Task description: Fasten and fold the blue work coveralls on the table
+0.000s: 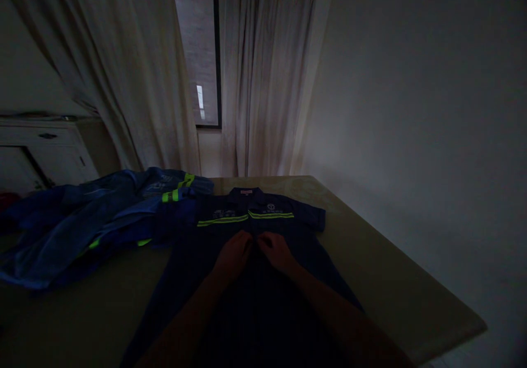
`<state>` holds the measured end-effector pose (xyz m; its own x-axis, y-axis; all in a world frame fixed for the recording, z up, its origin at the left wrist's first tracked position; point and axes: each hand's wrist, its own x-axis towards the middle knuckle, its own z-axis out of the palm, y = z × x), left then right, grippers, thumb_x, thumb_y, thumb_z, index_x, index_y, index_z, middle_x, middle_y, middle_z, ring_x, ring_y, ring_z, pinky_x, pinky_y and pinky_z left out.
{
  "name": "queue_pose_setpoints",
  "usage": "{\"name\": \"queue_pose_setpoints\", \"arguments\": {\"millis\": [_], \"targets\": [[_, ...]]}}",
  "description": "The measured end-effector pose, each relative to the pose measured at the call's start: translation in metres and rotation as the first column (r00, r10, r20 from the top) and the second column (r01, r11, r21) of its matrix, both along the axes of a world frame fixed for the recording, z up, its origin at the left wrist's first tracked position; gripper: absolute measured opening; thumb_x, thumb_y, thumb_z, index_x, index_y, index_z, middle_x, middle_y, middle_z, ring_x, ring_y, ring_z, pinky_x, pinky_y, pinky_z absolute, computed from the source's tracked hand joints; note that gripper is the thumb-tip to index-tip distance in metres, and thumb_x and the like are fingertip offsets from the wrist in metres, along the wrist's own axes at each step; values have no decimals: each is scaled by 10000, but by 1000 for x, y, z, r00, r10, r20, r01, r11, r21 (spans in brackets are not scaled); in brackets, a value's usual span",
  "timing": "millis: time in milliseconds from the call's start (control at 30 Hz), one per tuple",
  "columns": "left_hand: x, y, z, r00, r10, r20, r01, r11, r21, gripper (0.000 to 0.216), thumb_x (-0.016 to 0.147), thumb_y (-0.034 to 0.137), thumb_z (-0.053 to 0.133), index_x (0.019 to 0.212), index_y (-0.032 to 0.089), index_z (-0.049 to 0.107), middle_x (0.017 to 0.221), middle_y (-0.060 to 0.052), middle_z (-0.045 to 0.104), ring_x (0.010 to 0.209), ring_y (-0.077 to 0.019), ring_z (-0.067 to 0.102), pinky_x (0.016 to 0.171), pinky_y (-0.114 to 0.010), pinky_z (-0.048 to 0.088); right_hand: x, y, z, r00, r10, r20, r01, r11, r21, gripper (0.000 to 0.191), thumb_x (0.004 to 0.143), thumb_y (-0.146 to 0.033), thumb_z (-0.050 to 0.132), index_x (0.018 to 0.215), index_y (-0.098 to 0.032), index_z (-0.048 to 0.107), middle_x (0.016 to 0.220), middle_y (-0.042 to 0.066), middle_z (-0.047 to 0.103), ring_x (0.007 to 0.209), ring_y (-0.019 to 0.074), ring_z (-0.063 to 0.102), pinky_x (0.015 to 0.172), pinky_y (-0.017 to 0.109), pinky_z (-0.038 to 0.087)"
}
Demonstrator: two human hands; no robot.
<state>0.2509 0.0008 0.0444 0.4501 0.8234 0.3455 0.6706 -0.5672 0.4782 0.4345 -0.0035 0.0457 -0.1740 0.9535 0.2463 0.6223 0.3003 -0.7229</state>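
A dark navy short-sleeved work shirt (284, 226) lies front up, its collar at the far end and yellow-green stripes across the chest. Both hands meet at its centre front, just below the stripes. My left hand (236, 251) is closed, fingertips pinched at the front opening. Close beside it, my right hand (275, 249) is curled the same way, thumb and fingers together on the cloth. Whatever the fingertips grip, perhaps the placket edge, is too dark and small to make out. The lower shirt fades into shadow between my forearms.
A heap of blue work clothes (119, 208) with yellow-green bands lies left of the shirt, touching its sleeve. The table (354, 247) has its right edge near a pale wall (411, 110). Long curtains (267, 82) hang behind, and a white cabinet (49, 151) stands at far left.
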Motion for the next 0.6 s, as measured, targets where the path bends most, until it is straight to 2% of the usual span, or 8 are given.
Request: {"name": "queue_pose_setpoints", "arguments": {"millis": [167, 333, 500, 600], "targets": [[3, -4, 5, 994, 29, -103, -28, 1000, 5, 223, 1006, 151, 377, 991, 224, 588, 1026, -59, 653, 978, -194, 613, 915, -332, 488, 1, -2, 5, 999, 43, -26, -42, 999, 17, 236, 916, -251, 523, 971, -204, 748, 954, 45, 763, 893, 208, 696, 818, 300, 499], [2, -2, 5, 976, -7, -220, 17, 999, 44, 277, 986, 79, 356, 980, 210, 601, 1038, -66, 650, 1012, -206, 608, 952, -341, 475, 1, 0, 2, 998, 65, -1, -65, 998, -13, 191, 893, -253, 586, 1005, -184, 725, 896, 37, 749, 817, 195, 688, 756, 279, 495], [-1, 2, -1, 998, 6, -65, -8, 999, -33, 222, 994, 112, 378, 978, 218, 573, 1019, -56, 653, 961, -190, 626, 887, -315, 489, 0, -1, 1, 998, 62, 32, -62, 998, 14, 168, 929, -294, 593, 988, -196, 716, 874, 27, 746, 796, 187, 691, 719, 264, 474], [-1, 2, -4, 999, 25, -40, -26, 999, -35, 194, 979, 117, 399, 978, 220, 564, 1007, -57, 653, 964, -201, 627, 879, -324, 483, -1, -3, 0, 996, 45, 75, -49, 997, 55, 174, 945, -318, 592, 988, -191, 704, 868, 30, 745, 786, 182, 687, 696, 257, 452]]}}
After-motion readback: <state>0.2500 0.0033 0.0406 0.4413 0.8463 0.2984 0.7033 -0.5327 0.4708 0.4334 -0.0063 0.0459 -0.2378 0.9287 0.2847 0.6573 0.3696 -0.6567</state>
